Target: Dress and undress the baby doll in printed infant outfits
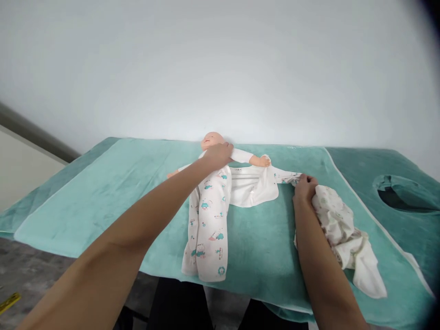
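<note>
A baby doll (212, 140) lies on its back on a teal towel (103, 192), dressed in a white printed sleepsuit (208, 220) whose right side lies spread open (254, 185). My left hand (217, 156) rests on the doll's chest just below its head, fingers curled over the cloth. My right hand (304, 188) is closed on the end of the sleepsuit's spread sleeve (287, 178), pinching the fabric against the towel. The doll's bare arm (256, 160) stretches toward that sleeve.
A crumpled white printed garment (343, 233) lies beside my right forearm. A darker teal cover with a face hole (400, 195) is at the right. A plain wall stands behind. The table's front edge is near my body; a yellow object (8, 302) lies on the floor at left.
</note>
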